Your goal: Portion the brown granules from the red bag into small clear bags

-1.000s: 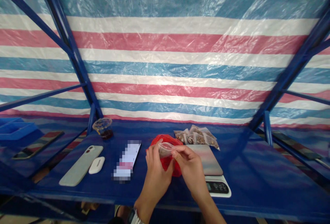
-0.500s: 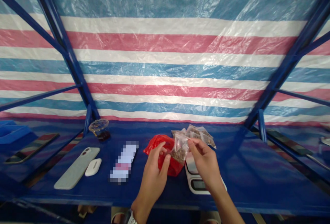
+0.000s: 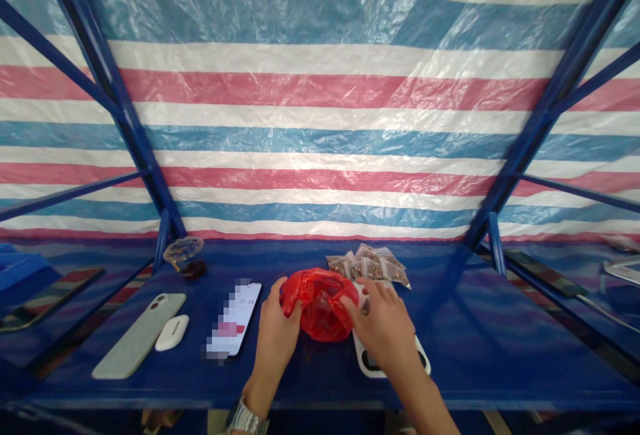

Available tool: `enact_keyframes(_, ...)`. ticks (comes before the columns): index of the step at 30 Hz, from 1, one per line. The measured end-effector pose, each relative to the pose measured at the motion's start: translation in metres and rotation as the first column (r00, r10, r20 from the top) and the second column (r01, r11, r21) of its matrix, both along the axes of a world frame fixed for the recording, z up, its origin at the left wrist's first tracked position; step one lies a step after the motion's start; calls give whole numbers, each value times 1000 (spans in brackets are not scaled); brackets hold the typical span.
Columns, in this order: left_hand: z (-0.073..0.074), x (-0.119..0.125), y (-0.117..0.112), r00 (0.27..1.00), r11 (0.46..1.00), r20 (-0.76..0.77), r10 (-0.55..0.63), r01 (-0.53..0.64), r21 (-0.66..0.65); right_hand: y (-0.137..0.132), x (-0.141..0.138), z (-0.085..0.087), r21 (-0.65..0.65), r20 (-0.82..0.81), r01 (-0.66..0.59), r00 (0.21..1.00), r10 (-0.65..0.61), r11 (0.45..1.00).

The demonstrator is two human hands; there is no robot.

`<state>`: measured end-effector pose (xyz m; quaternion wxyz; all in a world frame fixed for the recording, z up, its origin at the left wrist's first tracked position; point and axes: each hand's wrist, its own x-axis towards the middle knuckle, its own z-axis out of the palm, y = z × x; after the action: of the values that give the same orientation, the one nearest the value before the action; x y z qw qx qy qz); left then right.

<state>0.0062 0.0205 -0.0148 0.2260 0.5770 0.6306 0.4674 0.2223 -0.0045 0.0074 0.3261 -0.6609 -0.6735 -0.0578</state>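
A red plastic bag (image 3: 325, 325) sits on the blue table with its mouth spread wide. My left hand (image 3: 278, 328) is closed on the left side of its rim, thumb inside and fingers outside. The right side of the rim is pinched by my right hand (image 3: 383, 321). Something clear with dark bits, perhaps a small bag, shows by the right fingers; I cannot tell how it is held. Under my right hand lies a white digital scale (image 3: 423, 355), mostly covered. Just behind are several small clear zip bags (image 3: 370, 267) of brownish dried bits.
To the left lie a lit phone (image 3: 235, 328), a white earphone case (image 3: 172, 333) and a pale green phone (image 3: 140, 336). A clear plastic cup (image 3: 186, 258) with dark contents stands behind them. Blue metal posts (image 3: 483, 221) rise at both sides before a striped tarpaulin (image 3: 320, 128).
The small zip bag has left its place between my hands. Both hands have moved to the red bag's rim and spread its mouth. My view has shifted slightly.
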Motion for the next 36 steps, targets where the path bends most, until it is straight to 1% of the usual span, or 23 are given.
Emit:
enact_keyframes(2, 6, 1, -3, 995, 998, 87, -56, 57, -2, -7, -20, -4, -22, 88, -68, 994, 70, 997)
enact_keyframes(4, 11, -1, -4, 992, 998, 105, -64, 61, 25, -10, -31, -7, -42, 158, -56, 985, 62, 998)
enact_keyframes(6, 14, -4, -5, 998, 996, 52, -28, 23, 92, -9, -35, -3, -70, 181, -21, 983, 33, 997)
enact_keyframes(8, 16, -8, -7, 998, 990, -42, 48, -42, 136, -8, -34, 5, -80, 145, -9, 989, 20, 997)
enact_keyframes(11, 18, -12, -10, 973, 984, -178, 145, -124, 125, -4, -28, 19, -39, 12, -29, 999, 29, 999)
enact_keyframes(12, 17, -13, -10, 966, 984, -210, 151, -127, 124, -2, -25, 21, -30, -46, -57, 997, 55, 998)
enact_keyframes(14, 13, -12, -10, 956, 985, -259, 138, -107, 133, 1, -19, 22, -26, -189, -176, 967, 169, 984)
enact_keyframes(15, 11, -11, -10, 952, 986, -278, 128, -93, 137, 2, -14, 21, -18, -267, -258, 932, 244, 966)
enact_keyframes(17, 6, -9, -9, 942, 987, -310, 127, -88, 137, 4, -3, 20, 9, -413, -395, 835, 363, 919)
enact_keyframes(19, 6, -6, -9, 924, 982, -347, 158, -110, 153, 6, 11, 21, 24, -534, -459, 745, 400, 888)
enact_keyframes(20, 7, -4, -11, 910, 977, -372, 184, -126, 174, 6, 18, 22, 33, -588, -456, 711, 386, 889)
enact_keyframes(21, 10, -2, -13, 891, 969, -399, 215, -145, 199, 6, 25, 24, 52, -633, -426, 685, 360, 903)
enact_keyframes(22, 14, 1, -15, 871, 961, -425, 245, -159, 228, 7, 31, 26, 81, -663, -369, 673, 326, 926)
enact_keyframes(23, 18, 3, -18, 853, 952, -444, 273, -173, 254, 8, 37, 27, 117, -674, -284, 681, 286, 952)
enact_keyframes(24, 21, 6, -22, 841, 943, -453, 294, -178, 281, 9, 43, 28, 152, -667, -180, 707, 235, 972)
enact_keyframes(25, 24, 9, -25, 838, 934, -451, 307, -174, 312, 9, 48, 28, 179, -648, -74, 742, 174, 981)
enact_keyframes(26, 26, 12, -28, 845, 928, -444, 299, -148, 343, 10, 53, 28, 189, -622, 16, 776, 107, 982)
enact_keyframes(28, 26, 18, -32, 874, 913, -424, 235, -48, 406, 10, 62, 26, 161, -561, 144, 827, -29, 976)
enact_keyframes(30, 23, 24, -36, 896, 888, -424, 129, 86, 452, 10, 70, 20, 109, -487, 215, 863, -137, 970)
enact_keyframes(32, 20, 29, -38, 900, 856, -435, 45, 190, 480, 10, 75, 13, 83, -383, 246, 903, -197, 966)
enact_keyframes(34, 17, 34, -39, 901, 833, -434, -11, 248, 494, 12, 78, 4, 69, -257, 235, 943, -210, 970)
enact_keyframes(36, 17, 38, -40, 911, 814, -410, -42, 269, 515, 15, 76, -4, 38, -133, 212, 970, -205, 977)
